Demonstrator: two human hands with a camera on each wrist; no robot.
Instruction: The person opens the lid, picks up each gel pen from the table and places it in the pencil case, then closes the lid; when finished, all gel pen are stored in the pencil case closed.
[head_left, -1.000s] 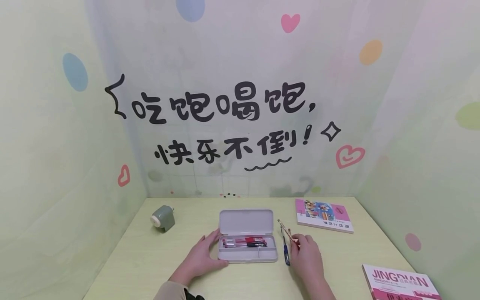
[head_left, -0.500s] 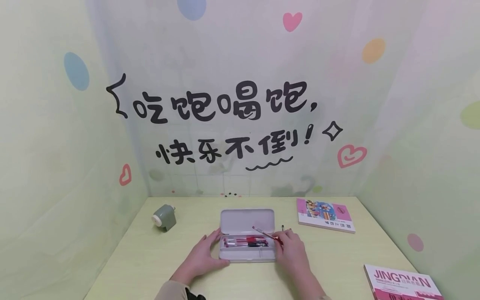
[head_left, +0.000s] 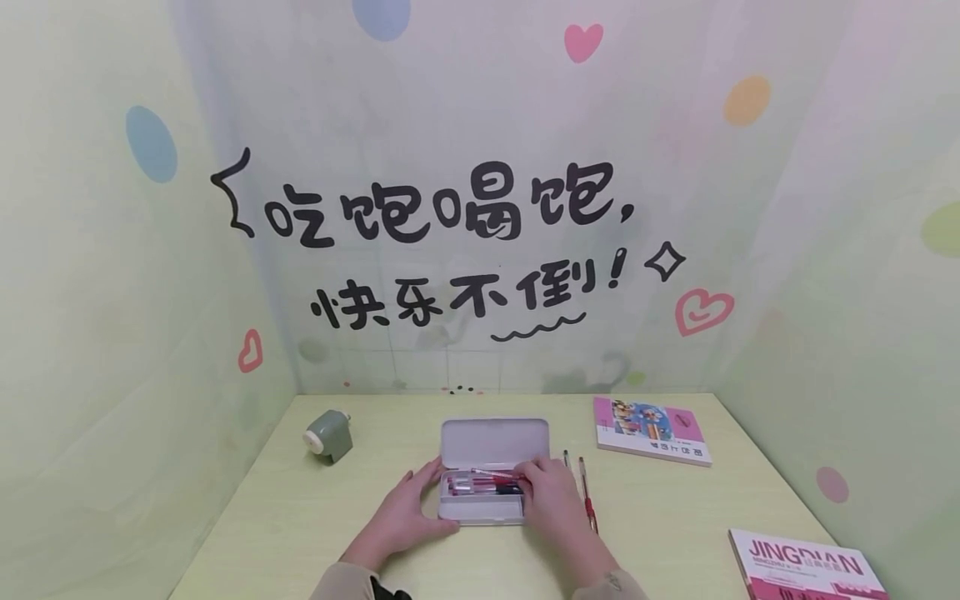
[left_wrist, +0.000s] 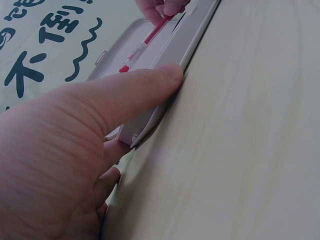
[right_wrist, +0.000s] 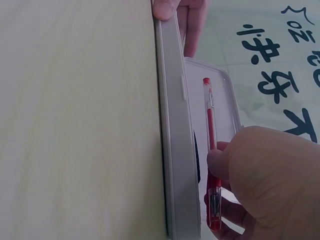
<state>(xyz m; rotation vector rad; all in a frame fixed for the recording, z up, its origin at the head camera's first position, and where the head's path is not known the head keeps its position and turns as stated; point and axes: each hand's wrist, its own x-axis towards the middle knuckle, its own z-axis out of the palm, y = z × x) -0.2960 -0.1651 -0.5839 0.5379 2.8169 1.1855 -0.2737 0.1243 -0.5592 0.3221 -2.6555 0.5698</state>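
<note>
A pale grey pencil case lies on the table with its lid raised. Several red and dark pens fill its rear compartment. My left hand steadies the case at its left end, thumb along the front wall and fingers round the side. Over the case, my right hand pinches a clear-barrelled red gel pen. In the right wrist view that pen is level along the case, above its compartments. The case's right end is hidden behind my right hand.
Right of the case lie a red pen and a second pen, mostly covered by my right hand. A green-grey pencil sharpener stands back left. A pink picture book and another book lie at right.
My right hand has lifted the red gel pen from beside the case and carried it left over the rear compartment. The pen has swung level. My left hand has stayed put.
</note>
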